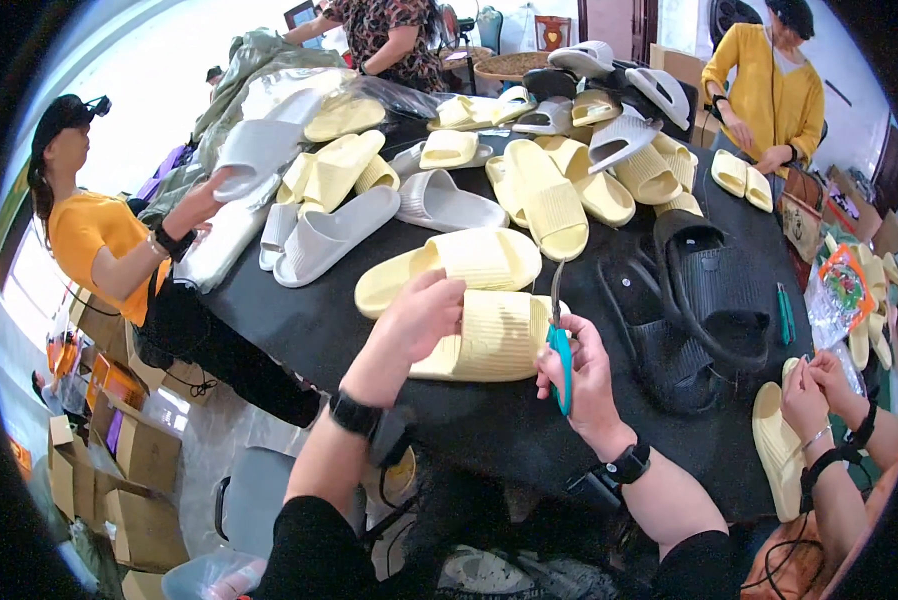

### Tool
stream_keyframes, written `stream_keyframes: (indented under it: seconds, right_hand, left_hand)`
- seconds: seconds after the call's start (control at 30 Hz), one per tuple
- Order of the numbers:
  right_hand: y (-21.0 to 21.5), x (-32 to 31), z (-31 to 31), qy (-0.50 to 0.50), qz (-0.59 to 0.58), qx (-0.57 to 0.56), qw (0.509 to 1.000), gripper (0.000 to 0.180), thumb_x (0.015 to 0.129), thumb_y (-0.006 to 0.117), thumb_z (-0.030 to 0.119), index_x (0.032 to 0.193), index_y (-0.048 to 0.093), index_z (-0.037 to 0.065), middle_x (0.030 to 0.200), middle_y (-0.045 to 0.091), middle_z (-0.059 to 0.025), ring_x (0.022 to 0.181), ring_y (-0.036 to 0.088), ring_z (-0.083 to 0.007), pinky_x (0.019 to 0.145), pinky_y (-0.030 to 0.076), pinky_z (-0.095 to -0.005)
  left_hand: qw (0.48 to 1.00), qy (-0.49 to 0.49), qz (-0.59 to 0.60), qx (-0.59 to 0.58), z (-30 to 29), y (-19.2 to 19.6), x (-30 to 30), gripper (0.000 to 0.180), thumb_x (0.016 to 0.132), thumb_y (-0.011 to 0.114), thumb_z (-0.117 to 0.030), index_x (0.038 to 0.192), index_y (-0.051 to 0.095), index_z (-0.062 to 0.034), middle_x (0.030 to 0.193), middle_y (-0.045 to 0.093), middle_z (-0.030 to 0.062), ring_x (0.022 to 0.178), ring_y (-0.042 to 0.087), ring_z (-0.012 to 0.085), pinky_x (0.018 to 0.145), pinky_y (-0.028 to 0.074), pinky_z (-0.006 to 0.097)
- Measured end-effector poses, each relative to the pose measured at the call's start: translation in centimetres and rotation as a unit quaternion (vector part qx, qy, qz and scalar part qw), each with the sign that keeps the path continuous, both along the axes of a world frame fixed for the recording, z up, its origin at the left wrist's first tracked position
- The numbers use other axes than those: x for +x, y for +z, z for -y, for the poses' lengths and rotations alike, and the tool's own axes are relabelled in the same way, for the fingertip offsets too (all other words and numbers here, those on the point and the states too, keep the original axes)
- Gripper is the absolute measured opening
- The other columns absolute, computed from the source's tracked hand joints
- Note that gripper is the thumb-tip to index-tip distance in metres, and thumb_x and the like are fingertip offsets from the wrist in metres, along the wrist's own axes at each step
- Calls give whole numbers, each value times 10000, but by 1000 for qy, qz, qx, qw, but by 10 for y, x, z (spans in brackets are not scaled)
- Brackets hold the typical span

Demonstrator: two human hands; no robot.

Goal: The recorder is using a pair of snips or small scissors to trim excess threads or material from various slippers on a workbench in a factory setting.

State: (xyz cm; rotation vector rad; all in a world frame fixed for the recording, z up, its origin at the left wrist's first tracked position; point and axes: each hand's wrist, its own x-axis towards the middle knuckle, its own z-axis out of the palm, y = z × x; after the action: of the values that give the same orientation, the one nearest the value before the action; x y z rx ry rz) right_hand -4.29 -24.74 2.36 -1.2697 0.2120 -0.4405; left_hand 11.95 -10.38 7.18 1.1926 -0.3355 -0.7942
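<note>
In front of me a pale yellow slide slipper (504,340) lies on the black table, sole down, with its ribbed strap up. My left hand (419,315) is over its left part, fingers curled together. Whatever they may pinch is hidden. My right hand (587,378) grips teal-handled scissors (564,365) beside the slipper's right end, the dark blades pointing away from me. Just beyond, a second yellow slipper (469,262) lies alongside the first, and another yellow slipper (547,200) points toward the blades.
Black slippers (684,295) lie to my right, near teal snips (785,313). Yellow and grey slippers (334,235) pile up across the far table (279,325). At right, a co-worker's hands (814,400) work by a yellow slipper (774,450). Other people stand around; cardboard boxes (144,450) sit at left.
</note>
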Motion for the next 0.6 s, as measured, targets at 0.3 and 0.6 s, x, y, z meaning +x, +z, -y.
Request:
stream_keyframes:
  seconds: [0.3, 0.6]
  right_hand:
    - [2, 0, -4, 24, -1, -20, 1000, 369, 856, 573, 69, 1177, 402, 8, 796, 556, -44, 601, 543, -72, 519, 485, -213]
    - [-2, 0, -2, 50, -32, -34, 998, 416, 856, 616, 112, 1193, 402, -6, 797, 555, -45, 608, 542, -71, 519, 482, -210]
  left_hand:
    - [986, 90, -51, -131, -58, -13, -69, 484, 902, 438, -33, 1346, 261, 43, 1183, 520, 235, 1007, 597, 326, 819, 511, 399]
    - [966, 153, -96, -184, -70, -24, -74, 493, 875, 387, -4, 1339, 230, 57, 1234, 453, 305, 1101, 533, 411, 871, 487, 475]
